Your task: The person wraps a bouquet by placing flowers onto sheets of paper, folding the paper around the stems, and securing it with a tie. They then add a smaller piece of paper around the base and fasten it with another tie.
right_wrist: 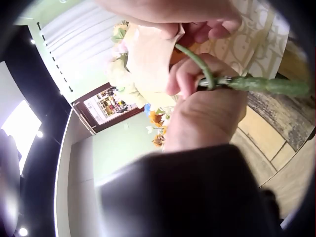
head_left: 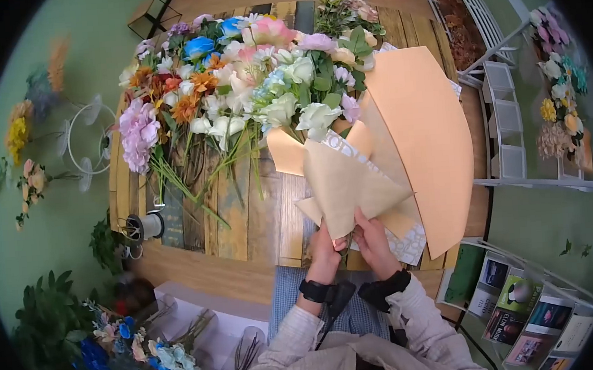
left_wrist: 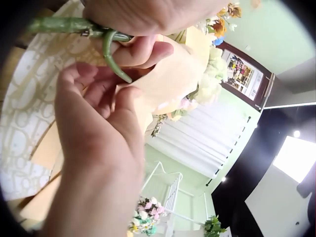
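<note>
Head cam: worn high, tilted fwd & down onto the plank wooden table (head_left: 244,216). Wide fisheye, mid-range, both hands low at 6 o'clock. Left wrist cam: v. close behind the left hand (left_wrist: 94,138), aimed past fingers toward 1 o'clock, room beyond. Right wrist cam: equally close behind the right hand (right_wrist: 207,113), aimed toward 11 o'clock. Shared by all 3: tan kraft paper wrap (head_left: 344,181). Shared by wrist cams, from opposite sides: bundled green stems (left_wrist: 64,24).
</note>
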Action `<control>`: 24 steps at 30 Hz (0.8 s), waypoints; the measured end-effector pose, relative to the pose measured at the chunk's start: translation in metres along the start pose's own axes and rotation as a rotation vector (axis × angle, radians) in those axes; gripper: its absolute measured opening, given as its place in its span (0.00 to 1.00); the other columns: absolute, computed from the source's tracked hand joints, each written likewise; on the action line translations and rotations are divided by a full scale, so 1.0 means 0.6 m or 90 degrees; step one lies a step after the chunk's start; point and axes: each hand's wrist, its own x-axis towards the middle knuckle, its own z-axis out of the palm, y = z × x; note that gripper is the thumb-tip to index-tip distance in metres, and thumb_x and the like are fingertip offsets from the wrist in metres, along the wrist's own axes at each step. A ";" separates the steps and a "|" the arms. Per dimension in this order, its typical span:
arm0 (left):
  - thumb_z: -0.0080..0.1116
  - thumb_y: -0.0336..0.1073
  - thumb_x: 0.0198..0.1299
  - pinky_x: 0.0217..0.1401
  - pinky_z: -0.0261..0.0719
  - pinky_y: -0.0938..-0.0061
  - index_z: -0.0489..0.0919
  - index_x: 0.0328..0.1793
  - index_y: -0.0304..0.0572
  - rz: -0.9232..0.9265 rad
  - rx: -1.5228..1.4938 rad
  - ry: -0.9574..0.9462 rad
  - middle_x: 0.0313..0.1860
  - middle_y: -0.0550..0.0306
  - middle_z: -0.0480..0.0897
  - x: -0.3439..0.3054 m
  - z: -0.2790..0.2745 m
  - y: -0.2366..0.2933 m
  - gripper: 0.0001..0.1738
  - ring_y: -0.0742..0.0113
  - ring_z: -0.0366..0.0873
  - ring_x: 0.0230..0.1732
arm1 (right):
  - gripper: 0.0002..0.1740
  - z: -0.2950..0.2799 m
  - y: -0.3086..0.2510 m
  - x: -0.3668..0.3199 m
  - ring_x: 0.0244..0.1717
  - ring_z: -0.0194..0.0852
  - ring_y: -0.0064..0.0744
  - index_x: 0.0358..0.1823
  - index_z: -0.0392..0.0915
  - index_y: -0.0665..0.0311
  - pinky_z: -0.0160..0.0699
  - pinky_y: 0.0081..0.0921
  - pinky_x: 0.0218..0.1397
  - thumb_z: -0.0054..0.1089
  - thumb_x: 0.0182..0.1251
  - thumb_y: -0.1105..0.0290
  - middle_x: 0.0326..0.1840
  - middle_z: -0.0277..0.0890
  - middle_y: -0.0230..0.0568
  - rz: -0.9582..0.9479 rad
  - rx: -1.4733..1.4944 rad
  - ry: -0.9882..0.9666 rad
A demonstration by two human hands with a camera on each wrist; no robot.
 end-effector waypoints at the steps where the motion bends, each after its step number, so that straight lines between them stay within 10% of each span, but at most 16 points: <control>1: 0.46 0.44 0.59 0.07 0.50 0.84 0.69 0.31 0.37 -0.026 -0.026 -0.025 0.17 0.62 0.68 0.000 -0.002 0.002 0.15 0.77 0.57 0.08 | 0.14 0.004 0.006 0.008 0.32 0.73 0.27 0.43 0.68 0.67 0.73 0.21 0.32 0.49 0.61 0.66 0.36 0.73 0.38 0.038 0.054 -0.027; 14: 0.45 0.43 0.60 0.08 0.53 0.85 0.69 0.32 0.38 -0.082 -0.049 -0.080 0.19 0.62 0.68 -0.004 -0.017 0.007 0.15 0.77 0.60 0.11 | 0.11 -0.021 0.037 0.051 0.18 0.71 0.27 0.43 0.68 0.67 0.76 0.21 0.18 0.42 0.63 0.69 0.28 0.72 0.39 0.357 0.066 -0.243; 24: 0.42 0.42 0.62 0.08 0.52 0.88 0.68 0.35 0.45 -0.186 -0.064 -0.187 0.19 0.67 0.66 0.027 -0.051 0.008 0.10 0.81 0.58 0.12 | 0.10 0.022 -0.008 0.013 0.27 0.74 0.27 0.42 0.70 0.65 0.78 0.23 0.23 0.49 0.60 0.70 0.30 0.74 0.36 0.183 -0.108 -0.172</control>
